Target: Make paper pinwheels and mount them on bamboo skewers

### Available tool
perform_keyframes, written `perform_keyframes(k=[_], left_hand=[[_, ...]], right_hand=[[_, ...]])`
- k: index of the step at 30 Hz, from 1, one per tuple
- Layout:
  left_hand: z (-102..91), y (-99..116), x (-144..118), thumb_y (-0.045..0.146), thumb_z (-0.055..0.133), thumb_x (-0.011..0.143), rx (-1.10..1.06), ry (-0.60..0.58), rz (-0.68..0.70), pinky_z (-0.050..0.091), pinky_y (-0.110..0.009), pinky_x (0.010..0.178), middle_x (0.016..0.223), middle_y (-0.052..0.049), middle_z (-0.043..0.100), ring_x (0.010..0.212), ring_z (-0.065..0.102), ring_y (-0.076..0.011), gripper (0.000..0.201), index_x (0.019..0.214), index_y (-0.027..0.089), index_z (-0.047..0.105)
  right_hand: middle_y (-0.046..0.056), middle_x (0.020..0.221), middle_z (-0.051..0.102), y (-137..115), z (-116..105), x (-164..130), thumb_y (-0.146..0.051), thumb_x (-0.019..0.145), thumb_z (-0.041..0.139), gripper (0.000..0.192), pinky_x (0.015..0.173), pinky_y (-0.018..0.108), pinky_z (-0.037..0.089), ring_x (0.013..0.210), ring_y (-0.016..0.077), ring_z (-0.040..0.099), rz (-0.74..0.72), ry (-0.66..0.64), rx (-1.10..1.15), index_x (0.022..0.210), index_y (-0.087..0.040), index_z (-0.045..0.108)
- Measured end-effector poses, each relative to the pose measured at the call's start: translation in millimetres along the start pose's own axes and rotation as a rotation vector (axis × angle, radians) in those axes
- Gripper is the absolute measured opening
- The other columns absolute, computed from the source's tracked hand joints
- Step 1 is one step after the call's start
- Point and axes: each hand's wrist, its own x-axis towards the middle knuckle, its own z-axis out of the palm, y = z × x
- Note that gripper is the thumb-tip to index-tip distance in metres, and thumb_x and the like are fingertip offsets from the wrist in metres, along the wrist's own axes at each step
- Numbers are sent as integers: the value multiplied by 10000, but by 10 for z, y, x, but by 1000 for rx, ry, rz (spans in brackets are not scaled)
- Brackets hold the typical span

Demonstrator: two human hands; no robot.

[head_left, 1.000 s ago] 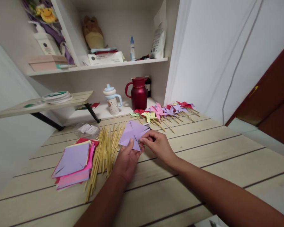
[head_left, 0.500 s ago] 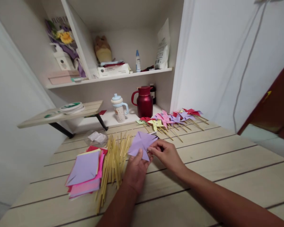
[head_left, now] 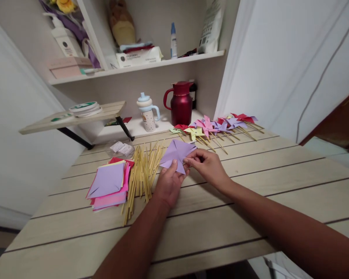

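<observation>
A purple paper square with slits cut in from its corners is held up over the table. My left hand grips its lower edge, thumb on top and fingers beneath. At its right side, my right hand pinches a corner of the same sheet between thumb and fingers. Left of my hands lies a loose bundle of thin yellowish sticks. Beside the sticks is a stack of coloured paper squares, a purple one on top. Several finished pinwheels on sticks lie beyond my hands.
A clear container with white packets sits behind the paper stack. Further back stand a light-blue-lidded cup and a red jug. A small raised wooden stand is at the left, below a white shelf.
The view has tipped downward, so the table and things on it appear higher. Both hands keep hold of the purple paper, with little visible change in grip.
</observation>
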Motion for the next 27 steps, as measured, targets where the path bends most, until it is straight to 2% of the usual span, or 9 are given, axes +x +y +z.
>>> perform_keyframes(k=[7, 13, 19, 23, 27], left_hand=[[-17, -10, 16, 228, 692, 820, -6, 5, 22, 528, -308, 801, 971, -54, 743, 837, 681, -149, 211, 1023, 174, 679], [-46, -9, 27, 284, 690, 832, 16, 19, 36, 518, -331, 827, 1036, -70, 738, 870, 680, -155, 222, 1027, 181, 663], [-52, 3, 31, 298, 707, 819, 27, 13, 29, 520, -312, 799, 1046, -75, 740, 869, 687, -159, 265, 1050, 177, 662], [-58, -2, 45, 228, 704, 818, 11, 13, 29, 531, -302, 790, 991, -58, 747, 832, 688, -147, 252, 1058, 168, 662], [-47, -4, 41, 254, 714, 816, 6, 9, 24, 537, -296, 789, 984, -62, 751, 833, 690, -145, 249, 1044, 165, 668]], right_hand=[[-25, 553, 586, -12, 15, 1, -335, 800, 706, 185, 523, 258, 355, 525, 129, 456, 0, -29, 20, 688, -187, 703], [-22, 569, 606, 16, 20, 2, -361, 780, 725, 177, 531, 264, 384, 536, 141, 491, 39, -14, 52, 765, -185, 714], [25, 657, 708, 37, 25, 15, -353, 797, 698, 180, 568, 280, 441, 594, 170, 593, 23, -34, 86, 737, -183, 707], [26, 675, 710, 27, 20, 23, -342, 799, 689, 175, 586, 279, 435, 602, 163, 571, -14, -28, 21, 716, -189, 715], [13, 634, 672, 28, 11, 27, -317, 785, 700, 156, 576, 272, 397, 583, 152, 513, -32, -7, -37, 695, -191, 717]])
